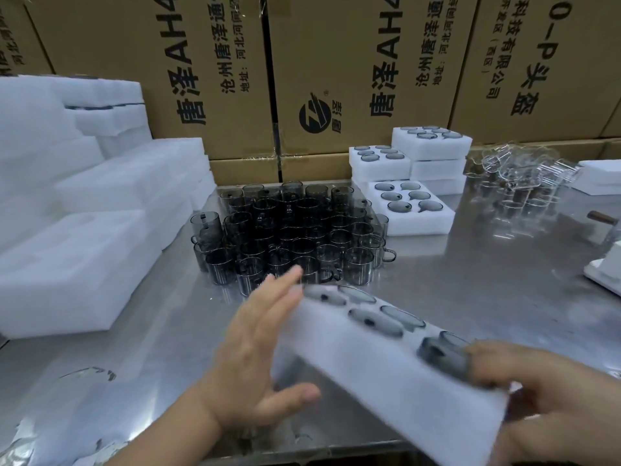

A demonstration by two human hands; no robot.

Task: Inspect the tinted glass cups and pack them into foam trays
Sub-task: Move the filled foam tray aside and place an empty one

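Observation:
A white foam tray (363, 368) filled with several tinted glass cups (376, 322) is lifted and tilted above the steel table, blurred by motion. My right hand (537, 395) grips its near right end, thumb on top by a cup. My left hand (258, 358) lies flat against the tray's left end with straight fingers. Behind them stands a dense cluster of loose tinted cups (289, 233) on the table.
Packed foam trays (411, 210) sit and stack at the back right (433, 146). Empty foam blocks (77, 257) pile up on the left. Clear glassware (517, 176) lies far right, cardboard boxes (363, 72) form the back wall. A white object (605, 267) sits at the right edge.

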